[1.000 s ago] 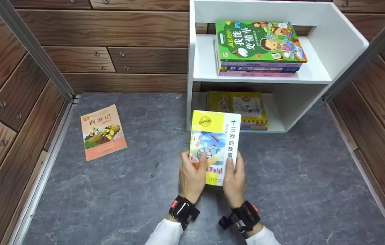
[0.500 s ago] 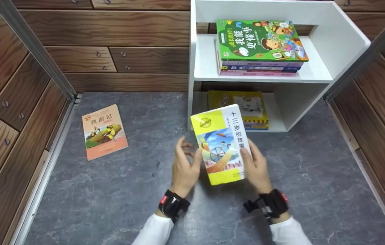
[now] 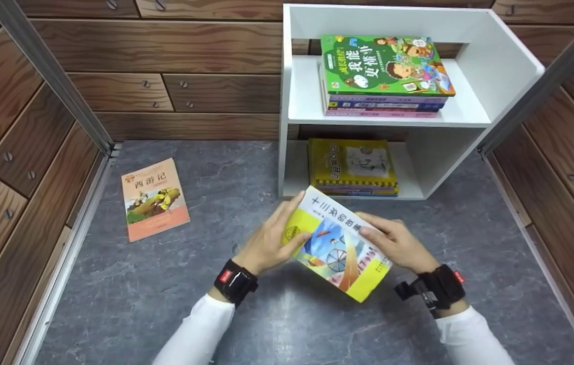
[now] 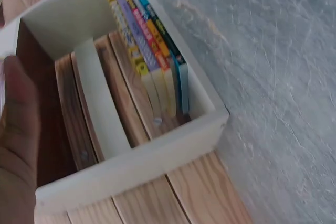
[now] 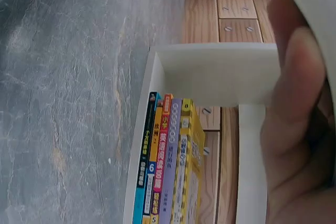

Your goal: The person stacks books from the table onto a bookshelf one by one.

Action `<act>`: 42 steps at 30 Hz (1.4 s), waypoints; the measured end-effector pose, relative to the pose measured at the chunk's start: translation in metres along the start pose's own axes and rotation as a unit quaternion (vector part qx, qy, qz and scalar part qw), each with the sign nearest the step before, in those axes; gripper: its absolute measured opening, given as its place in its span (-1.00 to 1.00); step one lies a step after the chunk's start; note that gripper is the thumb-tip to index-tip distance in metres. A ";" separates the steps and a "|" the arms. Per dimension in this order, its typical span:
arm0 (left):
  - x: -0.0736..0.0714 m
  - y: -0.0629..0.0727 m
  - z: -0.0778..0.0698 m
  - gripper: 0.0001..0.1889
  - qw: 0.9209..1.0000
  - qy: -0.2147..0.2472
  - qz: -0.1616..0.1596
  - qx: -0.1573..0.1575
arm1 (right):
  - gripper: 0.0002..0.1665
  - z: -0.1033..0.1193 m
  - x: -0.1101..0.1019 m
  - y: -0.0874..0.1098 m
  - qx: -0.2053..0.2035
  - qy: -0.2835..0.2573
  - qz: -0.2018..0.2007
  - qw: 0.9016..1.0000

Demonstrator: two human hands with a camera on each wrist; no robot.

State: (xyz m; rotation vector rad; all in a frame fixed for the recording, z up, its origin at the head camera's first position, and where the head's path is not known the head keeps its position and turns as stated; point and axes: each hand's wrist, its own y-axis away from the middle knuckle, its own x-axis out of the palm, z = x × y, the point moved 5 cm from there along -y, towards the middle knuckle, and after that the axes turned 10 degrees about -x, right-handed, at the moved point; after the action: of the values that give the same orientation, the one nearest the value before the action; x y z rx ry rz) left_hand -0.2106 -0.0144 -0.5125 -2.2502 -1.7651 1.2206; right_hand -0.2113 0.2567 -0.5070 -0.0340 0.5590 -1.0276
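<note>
Tilted in the head view, a yellow-and-white paperback book [image 3: 335, 251] with a Ferris-wheel-like picture is held above the grey floor. My left hand [image 3: 269, 238] grips its left end, thumb on the cover and the other fingers along the outer edge. At the upper right edge, my right hand [image 3: 398, 243] pinches the book with its thumb on the front. In the right wrist view the curled fingers [image 5: 296, 93] show close up beside a blurred pale surface. Only part of the left hand [image 4: 18, 129] shows at the left wrist view's edge.
A white two-tier shelf [image 3: 490, 76] stands beyond the hands. Its upper tier bears a stack topped by a green book [image 3: 386, 66], its lower tier a stack topped by a yellow book [image 3: 353, 159]. An orange-pink book [image 3: 155, 200] lies on the floor at left.
The book has turned counter-clockwise, then clockwise past upright into a slant, and come lower. My left hand let go of its edge and has gripped it again higher up; the right hand moved right.
</note>
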 end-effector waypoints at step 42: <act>0.035 -0.004 -0.013 -0.30 0.927 0.209 -0.200 -0.240 | 0.11 0.004 0.014 0.033 0.021 0.018 -0.290 0.957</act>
State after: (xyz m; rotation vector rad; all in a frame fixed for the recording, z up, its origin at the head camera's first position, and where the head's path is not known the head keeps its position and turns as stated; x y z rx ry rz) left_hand -0.2042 0.0218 -0.5211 -1.9711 -2.3363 0.2252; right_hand -0.1772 0.2621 -0.5188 -0.1478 0.5732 -1.6153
